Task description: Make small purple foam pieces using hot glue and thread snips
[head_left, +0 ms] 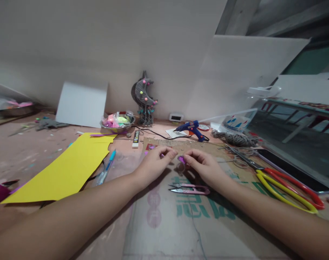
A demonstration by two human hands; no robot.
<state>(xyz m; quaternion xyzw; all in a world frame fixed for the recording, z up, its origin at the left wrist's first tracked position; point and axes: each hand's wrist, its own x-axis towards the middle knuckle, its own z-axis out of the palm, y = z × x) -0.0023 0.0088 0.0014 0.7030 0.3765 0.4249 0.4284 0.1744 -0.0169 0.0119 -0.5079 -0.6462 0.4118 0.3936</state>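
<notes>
My right hand pinches a small purple piece with a greyish edge between thumb and fingertips, just above the cardboard. To its left is my left hand, thumb and forefinger pressed together. Whatever it holds, if anything, is too small to make out. A gap separates the two hands. Below them, pink-handled thread snips lie on the cardboard, blades to the left. A thin grey thread runs down the cardboard toward me.
Left lie yellow card and a blue pen. Behind are a bowl, a moon-shaped ornament and a blue glue gun. Right are grey yarn, red-and-yellow-handled scissors and a phone.
</notes>
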